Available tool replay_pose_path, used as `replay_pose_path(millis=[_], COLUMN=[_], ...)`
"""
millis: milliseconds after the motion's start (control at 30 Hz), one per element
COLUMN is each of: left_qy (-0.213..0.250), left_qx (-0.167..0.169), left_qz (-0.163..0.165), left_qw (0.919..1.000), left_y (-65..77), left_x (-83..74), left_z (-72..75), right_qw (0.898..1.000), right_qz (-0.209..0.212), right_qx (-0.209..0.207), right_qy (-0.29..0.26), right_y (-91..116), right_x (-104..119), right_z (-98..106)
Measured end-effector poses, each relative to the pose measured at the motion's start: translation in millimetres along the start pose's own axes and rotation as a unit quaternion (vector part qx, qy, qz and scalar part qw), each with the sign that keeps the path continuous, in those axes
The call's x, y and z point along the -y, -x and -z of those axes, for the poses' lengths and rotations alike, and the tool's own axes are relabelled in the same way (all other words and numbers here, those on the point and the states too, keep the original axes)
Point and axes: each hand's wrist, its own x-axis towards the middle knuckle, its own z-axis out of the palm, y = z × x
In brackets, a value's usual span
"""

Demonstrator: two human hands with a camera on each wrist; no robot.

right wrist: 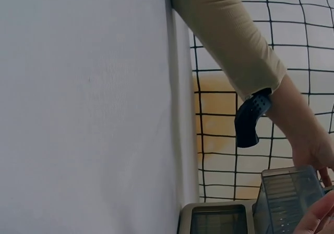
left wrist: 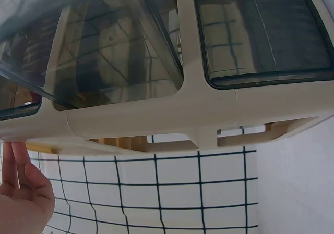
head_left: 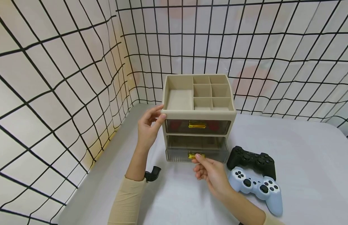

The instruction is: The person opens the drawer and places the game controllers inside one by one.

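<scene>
A beige desktop organizer (head_left: pixel 200 114) with a compartmented top and two smoky clear drawers stands in the head view. Its lower drawer (head_left: pixel 176 155) sticks partly out, while the upper drawer (head_left: pixel 179 127) sits closed with reddish shapes showing through. With thumb and fingers, my right hand (head_left: pixel 214 175) pinches the lower drawer's gold handle (head_left: pixel 192 155). My left hand (head_left: pixel 148 126) touches the organizer's upper left side near the front corner. In the left wrist view, the left hand's fingers (left wrist: pixel 20 166) press against that side. The right wrist view catches the pulled-out drawer (right wrist: pixel 287 197) from close by.
Right of the organizer lie a black game controller (head_left: pixel 252 161) and a light blue game controller (head_left: pixel 256 187), touching each other on the white table (head_left: pixel 308 156). Black wire mesh (head_left: pixel 190 37) stands behind and along the left. A dark wrist-worn device (head_left: pixel 152 173) sits at the left wrist.
</scene>
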Motion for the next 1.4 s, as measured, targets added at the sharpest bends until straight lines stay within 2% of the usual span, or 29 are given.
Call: replay_pose_path(millis=[1000,1400], left_qy=[-0.001,-0.002], left_qx=[-0.002,-0.002], left_qz=[0.002,0.004], left_qw=[1.0000,1.0000], left_y=[-0.1,0.3], left_x=[-0.4,-0.4], left_z=[-0.1,-0.1], right_qw=[0.997,0.996], right_qz=[-0.045,-0.059], right_qx=[0.060,0.057], right_qy=[0.007,0.019], right_y=[38.7,50.6], right_x=[2.9,-0.8], right_z=[5.5,5.7])
